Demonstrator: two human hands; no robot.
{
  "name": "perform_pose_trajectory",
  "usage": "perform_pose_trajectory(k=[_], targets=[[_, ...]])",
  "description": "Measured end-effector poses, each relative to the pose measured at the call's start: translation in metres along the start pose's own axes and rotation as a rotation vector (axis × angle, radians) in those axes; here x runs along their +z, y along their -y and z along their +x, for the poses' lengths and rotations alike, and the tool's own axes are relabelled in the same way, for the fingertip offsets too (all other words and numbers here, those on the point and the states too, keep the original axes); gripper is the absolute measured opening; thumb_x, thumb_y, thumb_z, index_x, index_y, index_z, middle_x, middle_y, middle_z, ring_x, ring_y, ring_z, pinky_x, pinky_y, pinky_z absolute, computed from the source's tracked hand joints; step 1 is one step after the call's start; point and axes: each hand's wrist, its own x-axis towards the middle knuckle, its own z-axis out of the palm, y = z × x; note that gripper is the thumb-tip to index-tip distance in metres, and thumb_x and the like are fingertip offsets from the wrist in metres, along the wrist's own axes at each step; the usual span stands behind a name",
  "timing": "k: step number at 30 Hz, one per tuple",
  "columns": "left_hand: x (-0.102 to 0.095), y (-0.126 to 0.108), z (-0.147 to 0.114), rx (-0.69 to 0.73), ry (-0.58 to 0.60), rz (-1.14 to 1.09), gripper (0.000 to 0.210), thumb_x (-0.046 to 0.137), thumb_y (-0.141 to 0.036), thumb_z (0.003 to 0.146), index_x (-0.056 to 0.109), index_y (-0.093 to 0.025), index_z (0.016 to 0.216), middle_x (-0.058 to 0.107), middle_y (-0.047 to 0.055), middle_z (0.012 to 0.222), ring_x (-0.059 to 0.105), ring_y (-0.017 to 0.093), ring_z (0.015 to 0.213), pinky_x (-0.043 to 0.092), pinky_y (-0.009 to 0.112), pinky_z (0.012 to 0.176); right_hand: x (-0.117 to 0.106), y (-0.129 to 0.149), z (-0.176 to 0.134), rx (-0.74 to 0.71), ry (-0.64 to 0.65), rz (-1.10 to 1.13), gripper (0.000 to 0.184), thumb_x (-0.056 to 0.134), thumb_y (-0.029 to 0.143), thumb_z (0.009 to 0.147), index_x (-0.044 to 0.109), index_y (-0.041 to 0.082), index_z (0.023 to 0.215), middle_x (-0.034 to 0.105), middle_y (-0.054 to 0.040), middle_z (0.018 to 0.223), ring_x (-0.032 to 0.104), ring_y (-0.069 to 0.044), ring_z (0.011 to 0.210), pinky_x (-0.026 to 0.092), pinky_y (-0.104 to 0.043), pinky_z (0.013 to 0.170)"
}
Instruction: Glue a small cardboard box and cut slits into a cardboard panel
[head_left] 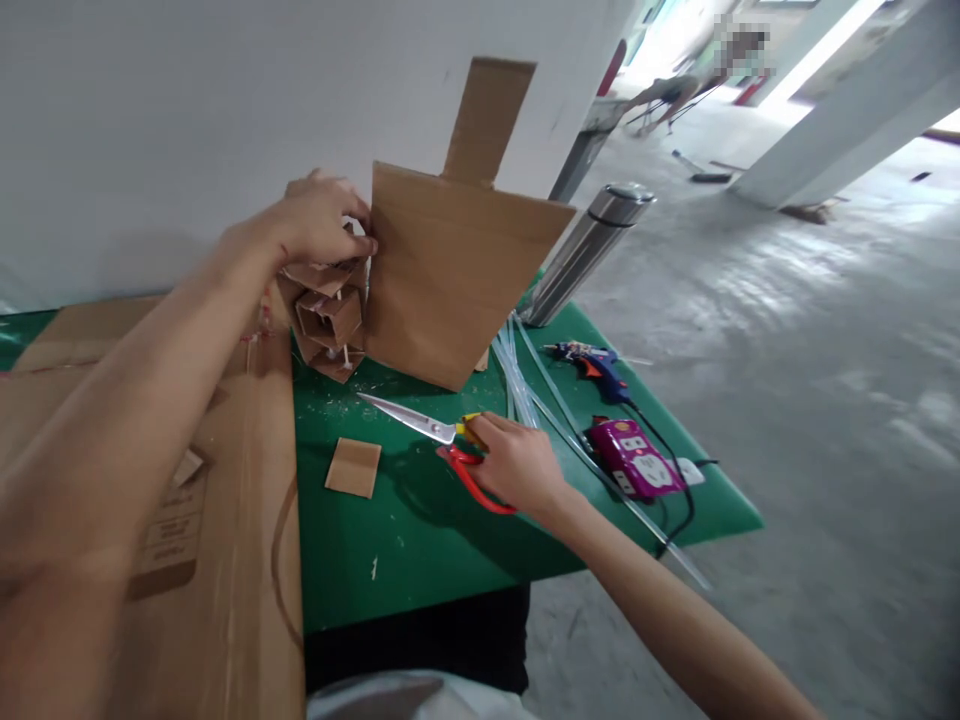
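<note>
My left hand [322,215] reaches to the back of the table, its fingers closed at the left edge of a cardboard panel [457,270] that stands upright with a narrow cardboard strip [491,120] rising from its top. Below that hand sits a folded cardboard structure [326,325] with hollow cells; whether it is joined to the panel I cannot tell. In my right hand [517,460] are scissors [480,480] with red and yellow handles, held low over the table, blades pointing left and seemingly closed. A small cardboard square [352,467] lies left of the scissors.
The green table [420,580] carries clear glue sticks [517,375], a blue glue gun [596,368], a purple power socket box [637,458] with a black cable, and a steel flask [589,255]. Large cardboard [225,560] covers the left. A wall [225,110] stands behind; another person is far right.
</note>
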Motion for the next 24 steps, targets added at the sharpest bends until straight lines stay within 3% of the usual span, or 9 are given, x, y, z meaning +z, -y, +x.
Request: perform_pose_trajectory(k=[3,5,9,11,13,15,18,21,24], targets=[[-0.002,-0.003,0.000,0.041,0.015,0.188,0.029,0.069,-0.053,0.082,0.079,-0.029,0.095,0.067,-0.009,0.140,0.045,0.020,0.127,0.022,0.046,0.122,0.014,0.012,0.005,0.065,0.191,-0.091,0.036,0.064,0.057,0.095,0.067,0.021,0.091,0.075,-0.0080,0.092,0.073,-0.026,0.085,0.034,-0.032,0.060],[-0.006,-0.008,-0.001,0.029,-0.019,0.192,0.028,0.070,-0.053,0.084,0.078,-0.029,0.095,0.065,-0.009,0.144,0.043,0.022,0.133,0.015,0.053,0.125,0.018,0.017,0.010,0.088,0.274,-0.107,0.040,0.063,0.061,0.095,0.068,0.021,0.095,0.076,-0.0084,0.097,0.074,-0.027,0.089,0.034,-0.032,0.060],[-0.017,-0.027,-0.010,0.065,-0.084,0.140,0.017,0.072,-0.045,0.086,0.077,-0.030,0.093,0.075,-0.005,0.123,0.054,0.025,0.127,0.007,0.062,0.127,0.015,0.019,0.016,0.124,0.415,-0.069,0.042,0.065,0.062,0.094,0.067,0.020,0.102,0.075,-0.0100,0.107,0.074,-0.029,0.093,0.039,-0.033,0.063],[-0.022,-0.037,-0.018,0.090,-0.116,0.067,0.018,0.068,-0.043,0.090,0.076,-0.028,0.095,0.078,-0.003,0.104,0.063,0.022,0.109,0.019,0.057,0.125,0.009,0.018,0.016,0.121,0.455,-0.043,0.035,0.067,0.052,0.095,0.067,0.018,0.105,0.074,-0.0110,0.110,0.074,-0.029,0.095,0.042,-0.034,0.067],[-0.028,-0.047,-0.027,0.143,-0.152,-0.101,0.018,0.065,-0.037,0.091,0.073,-0.022,0.097,0.076,0.000,0.102,0.067,0.020,0.102,0.042,0.048,0.110,0.003,0.018,0.014,0.087,0.469,-0.022,0.027,0.066,0.041,0.097,0.066,0.017,0.110,0.073,-0.0115,0.111,0.073,-0.028,0.096,0.044,-0.034,0.072],[-0.034,-0.055,-0.036,0.185,-0.172,-0.313,0.015,0.066,-0.032,0.089,0.069,-0.019,0.096,0.074,0.001,0.098,0.068,0.019,0.098,0.050,0.040,0.094,-0.003,0.018,0.010,0.040,0.471,-0.009,0.025,0.065,0.034,0.097,0.065,0.017,0.115,0.072,-0.0120,0.114,0.073,-0.027,0.096,0.046,-0.034,0.075],[-0.048,-0.061,-0.048,0.219,-0.212,-0.581,0.020,0.074,-0.035,0.082,0.063,-0.019,0.087,0.069,-0.003,0.088,0.069,0.022,0.100,0.049,0.041,0.093,-0.012,0.018,0.005,-0.011,0.458,0.000,0.022,0.064,0.033,0.098,0.065,0.018,0.114,0.073,-0.0120,0.111,0.072,-0.026,0.092,0.046,-0.034,0.074],[-0.069,-0.052,-0.061,0.127,-0.264,-0.781,0.015,0.066,-0.033,0.083,0.063,-0.018,0.086,0.065,-0.006,0.086,0.064,0.030,0.121,0.043,0.045,0.098,-0.019,0.014,0.005,-0.015,0.395,0.051,0.021,0.060,0.040,0.102,0.068,0.020,0.102,0.075,-0.0098,0.098,0.072,-0.026,0.090,0.045,-0.033,0.071],[-0.090,-0.017,-0.081,0.086,-0.511,-0.695,0.017,0.058,-0.031,0.083,0.066,-0.016,0.084,0.055,-0.005,0.080,0.057,0.029,0.128,0.037,0.041,0.105,-0.022,-0.001,0.015,0.058,0.246,0.143,0.025,0.055,0.042,0.103,0.067,0.021,0.096,0.075,-0.0082,0.095,0.072,-0.025,0.088,0.047,-0.033,0.070]])
